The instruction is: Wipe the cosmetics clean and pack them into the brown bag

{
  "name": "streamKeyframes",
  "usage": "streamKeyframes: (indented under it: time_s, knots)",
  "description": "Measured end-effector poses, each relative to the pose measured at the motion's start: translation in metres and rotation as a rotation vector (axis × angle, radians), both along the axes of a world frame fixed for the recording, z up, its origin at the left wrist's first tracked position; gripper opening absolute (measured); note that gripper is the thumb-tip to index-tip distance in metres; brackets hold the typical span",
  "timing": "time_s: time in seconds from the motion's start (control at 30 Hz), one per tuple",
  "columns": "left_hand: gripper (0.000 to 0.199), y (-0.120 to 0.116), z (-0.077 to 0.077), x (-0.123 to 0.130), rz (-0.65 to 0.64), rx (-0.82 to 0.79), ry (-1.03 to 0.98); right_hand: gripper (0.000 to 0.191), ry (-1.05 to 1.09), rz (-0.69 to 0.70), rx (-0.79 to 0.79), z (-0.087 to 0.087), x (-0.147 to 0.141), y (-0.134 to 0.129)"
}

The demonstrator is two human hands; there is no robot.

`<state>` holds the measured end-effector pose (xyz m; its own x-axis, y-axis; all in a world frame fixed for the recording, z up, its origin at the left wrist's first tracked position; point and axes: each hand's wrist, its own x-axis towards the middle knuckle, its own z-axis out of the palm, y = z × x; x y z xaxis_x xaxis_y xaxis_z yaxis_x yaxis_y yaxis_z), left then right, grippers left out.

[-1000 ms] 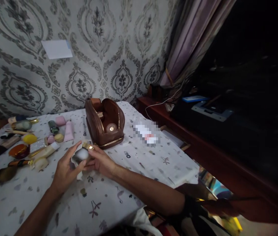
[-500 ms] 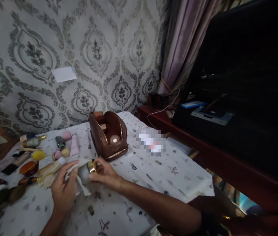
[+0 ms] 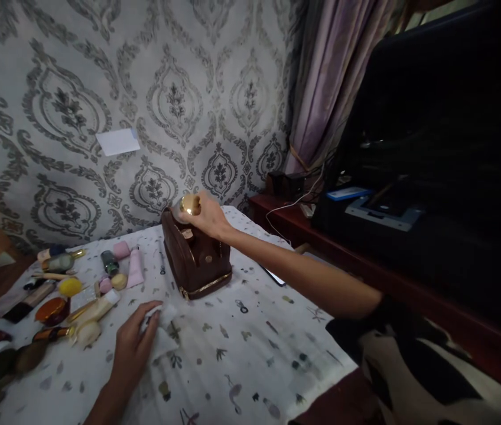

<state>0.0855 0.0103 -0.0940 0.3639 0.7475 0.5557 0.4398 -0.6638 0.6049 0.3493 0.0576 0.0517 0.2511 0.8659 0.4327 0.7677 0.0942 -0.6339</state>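
My right hand [image 3: 210, 217] grips a jar with a shiny gold lid [image 3: 191, 204] and holds it over the opening of a brown cosmetic bag [image 3: 197, 271]. The bag stands upright and unzipped, with something small and pale inside its mouth. My left hand [image 3: 137, 333] rests low over the table, its fingers closed on a crumpled white tissue [image 3: 164, 339]. To the left of that hand lies a cream tube [image 3: 102, 308] beside other cosmetics.
Several cosmetics spread over the left of the patterned tablecloth [image 3: 215, 378], among them a pink tube [image 3: 135, 267], a yellow round item [image 3: 70, 287] and an amber jar [image 3: 52, 311]. A phone [image 3: 275, 276] lies partly under my right forearm. A large black screen-like panel [image 3: 432, 147] stands at right.
My right hand has carried the jar up and away from the tissue to above the bag. My left hand has shifted right and slightly down, keeping the tissue.
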Motion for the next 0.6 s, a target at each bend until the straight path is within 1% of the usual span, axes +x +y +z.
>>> streamKeyframes:
  time_s: [0.03,0.1,0.17,0.23,0.3,0.37,0.47,0.53,0.6]
  knots:
    - [0.026,0.000,-0.002,0.001,-0.024,0.007,0.013,0.054,-0.101,-0.007,-0.111,-0.002,0.000,0.009]
    - [0.025,0.002,-0.004,0.001,-0.053,0.005,0.040,0.053,-0.209,0.012,-0.307,-0.009,-0.002,0.022]
    - [0.025,0.004,-0.003,0.000,-0.058,-0.007,0.067,0.044,-0.221,0.032,-0.449,-0.019,-0.005,0.034]
    - [0.026,0.004,-0.002,0.000,-0.037,-0.021,0.082,0.032,-0.204,0.040,-0.557,-0.032,-0.008,0.045]
    - [0.027,0.004,0.000,0.000,-0.019,-0.014,0.077,0.029,-0.186,0.040,-0.642,-0.046,-0.009,0.057]
    - [0.026,0.004,-0.001,0.000,-0.025,0.002,0.082,0.030,-0.159,0.031,-0.686,-0.060,-0.009,0.068]
    - [0.024,0.005,-0.004,0.000,-0.080,0.028,0.129,0.032,-0.098,0.021,-0.686,-0.079,-0.005,0.080]
    - [0.024,0.006,-0.007,0.000,-0.103,0.048,0.147,0.033,-0.054,0.026,-0.639,-0.088,-0.002,0.085]
    - [0.024,0.005,-0.008,0.001,-0.113,0.069,0.147,0.033,-0.013,0.048,-0.534,-0.094,0.001,0.088]
